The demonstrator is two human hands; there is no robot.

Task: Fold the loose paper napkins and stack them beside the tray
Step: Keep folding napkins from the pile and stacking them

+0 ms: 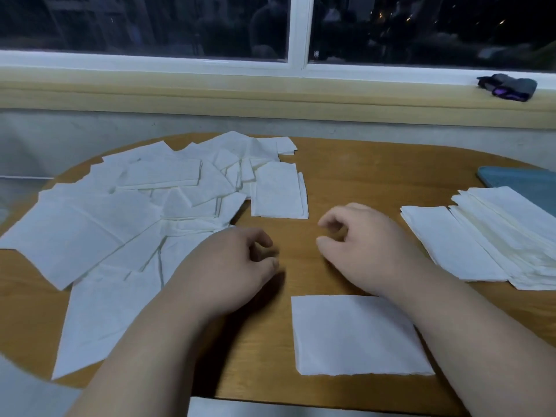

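Note:
A spread of loose white paper napkins (pixel 126 212) covers the left half of the wooden table (pixel 361 176). One folded napkin (pixel 352 335) lies near the front edge, partly under my right forearm. Two stacks of folded napkins (pixel 493 236) sit at the right, just in front of a blue tray (pixel 523 185). My left hand (pixel 237 263) hovers over the table centre, fingers curled loosely and holding nothing. Close to its right is my right hand (pixel 358 245), its fingers also bent and apart, with nothing in it.
A small folded pile of napkins (pixel 279 191) lies at the right edge of the loose spread. A dark cloth-like object (pixel 508 87) rests on the window sill at the far right. The wall and window stand directly behind the table.

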